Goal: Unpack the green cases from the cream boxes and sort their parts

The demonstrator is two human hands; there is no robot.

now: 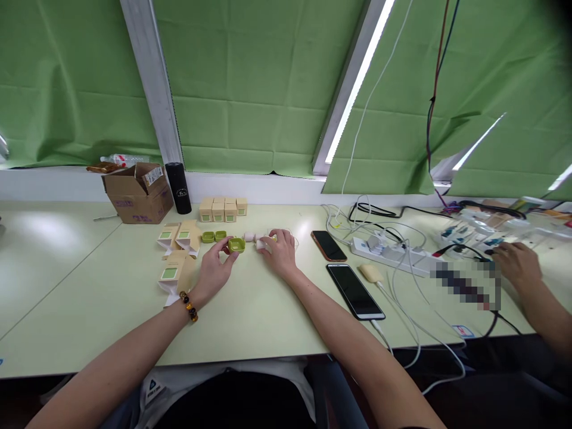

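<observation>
My left hand, with a bead bracelet at the wrist, pinches a small green square case just above the pale green table. My right hand rests on the table with its fingers closed around a small white object beside a clear round item. Two more green cases lie just behind my left hand. Open tan cartons with green labels lie to the left, and one more sits nearer me.
A row of closed tan boxes, a black cylinder and a cardboard box stand at the back. Two phones, a power strip and cables lie on the right, where another person's hand works.
</observation>
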